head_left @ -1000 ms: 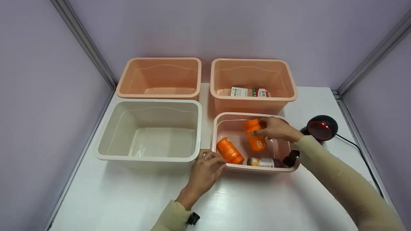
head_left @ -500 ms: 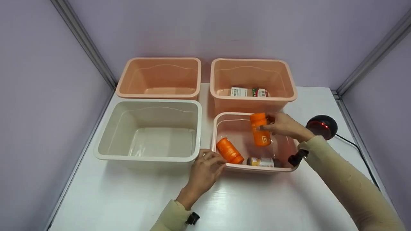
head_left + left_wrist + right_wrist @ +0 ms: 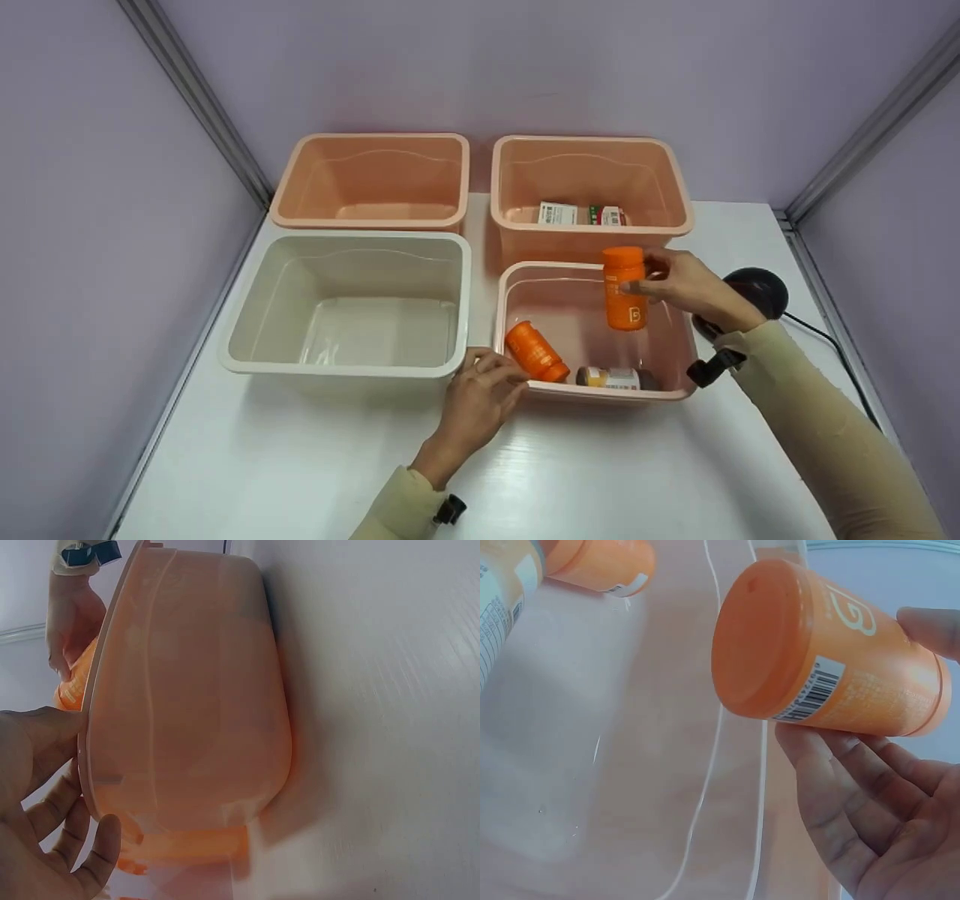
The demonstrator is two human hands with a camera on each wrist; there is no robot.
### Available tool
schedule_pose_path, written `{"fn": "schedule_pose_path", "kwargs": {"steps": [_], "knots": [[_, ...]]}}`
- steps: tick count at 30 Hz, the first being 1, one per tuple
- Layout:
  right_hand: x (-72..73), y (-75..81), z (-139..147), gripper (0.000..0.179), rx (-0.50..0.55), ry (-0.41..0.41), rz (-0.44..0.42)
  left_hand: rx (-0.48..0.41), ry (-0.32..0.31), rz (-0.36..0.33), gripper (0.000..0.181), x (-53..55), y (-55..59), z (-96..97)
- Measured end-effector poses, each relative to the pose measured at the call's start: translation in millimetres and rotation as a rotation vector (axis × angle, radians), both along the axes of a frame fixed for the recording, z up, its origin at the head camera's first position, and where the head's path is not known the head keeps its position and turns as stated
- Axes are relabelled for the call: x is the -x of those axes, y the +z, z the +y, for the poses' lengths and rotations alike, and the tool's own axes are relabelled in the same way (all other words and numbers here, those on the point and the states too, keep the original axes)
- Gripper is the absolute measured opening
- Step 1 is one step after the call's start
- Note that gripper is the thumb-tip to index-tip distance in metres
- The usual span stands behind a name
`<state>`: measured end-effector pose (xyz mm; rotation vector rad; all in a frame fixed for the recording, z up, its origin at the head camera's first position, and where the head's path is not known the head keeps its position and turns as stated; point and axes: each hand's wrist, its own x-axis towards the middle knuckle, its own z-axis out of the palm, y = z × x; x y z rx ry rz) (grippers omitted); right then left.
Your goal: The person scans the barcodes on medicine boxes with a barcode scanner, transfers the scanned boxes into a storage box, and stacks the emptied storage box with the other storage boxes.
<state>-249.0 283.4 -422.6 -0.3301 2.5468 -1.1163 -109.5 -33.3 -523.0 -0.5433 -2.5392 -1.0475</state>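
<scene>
My right hand holds an orange pill bottle upright over the right part of the pink bin. The thumb lies on one side of the bottle and the fingers on the other; the right wrist view shows its base and a barcode label. At the bin's near left corner my left hand grips the rim, as the left wrist view also shows. Inside the bin lie a second orange bottle and a brown bottle with a white and yellow label.
Left of the pink bin stands a white bin. Behind are two peach bins, a left one and a right one with two small boxes inside. A black barcode scanner with a cable stands at the right, partly behind my right hand.
My right hand has lifted the orange bottle up and to the right inside the bin, and the bottle has turned from tilted to upright. The left hand has stayed at the rim.
</scene>
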Motion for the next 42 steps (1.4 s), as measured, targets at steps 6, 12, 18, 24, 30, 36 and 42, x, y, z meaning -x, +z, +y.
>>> {"fn": "schedule_pose_path", "kwargs": {"steps": [6, 12, 18, 24, 30, 36, 42], "knots": [[-3.4, 0.6, 10, 0.065, 0.026, -0.019, 0.012, -0.012, 0.002, -0.028, 0.009, -1.3, 2.5, 0.8], [-6.8, 3.3, 20, 0.064, 0.07, -0.062, 0.032, -0.009, 0.006, -0.044, 0.009, -1.6, 3.1, 1.5], [-11.9, 8.0, 30, 0.062, 0.105, -0.085, 0.044, -0.003, 0.009, -0.042, 0.009, -1.3, 2.7, 1.5], [-16.0, 8.6, 41, 0.057, 0.113, -0.099, 0.06, 0.009, 0.012, -0.016, 0.008, -0.9, 1.9, 1.5], [-17.6, 6.8, 53, 0.052, 0.195, -0.129, 0.086, 0.021, 0.017, -0.013, 0.009, -0.9, 2.0, 1.3], [-20.3, 6.1, 67, 0.049, 0.171, -0.182, 0.109, 0.018, 0.017, -0.014, 0.008, -0.8, 2.0, 0.9], [-20.7, 5.1, 82, 0.052, 0.166, -0.223, 0.102, 0.023, 0.019, -0.011, 0.009, -0.4, 2.3, 0.6]]}}
